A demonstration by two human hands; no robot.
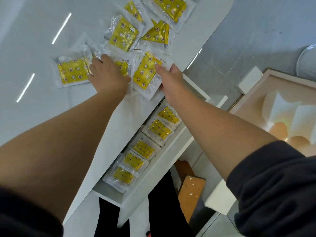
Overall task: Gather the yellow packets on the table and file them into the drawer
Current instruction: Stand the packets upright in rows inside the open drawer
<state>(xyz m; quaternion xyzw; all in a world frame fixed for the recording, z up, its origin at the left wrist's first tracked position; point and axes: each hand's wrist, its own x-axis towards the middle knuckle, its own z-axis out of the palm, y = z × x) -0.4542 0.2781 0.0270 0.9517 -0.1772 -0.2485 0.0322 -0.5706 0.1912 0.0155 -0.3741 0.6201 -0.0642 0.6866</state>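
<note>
The left hand (107, 74) rests flat, fingers spread, on yellow packets (124, 34) scattered over the table (34, 40), likely corralling them, while the right hand (171, 79) pinches one packet (146, 72) at the near-right edge, just beside the open drawer (153, 171) holding a filed row.

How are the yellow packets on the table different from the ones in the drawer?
The table packets lie scattered at all angles; the drawer packets sit in one overlapping row. The left hand and right hand touch table packets, not drawer packets. Both kinds are yellow with stars and moons in clear wrappers.
</note>
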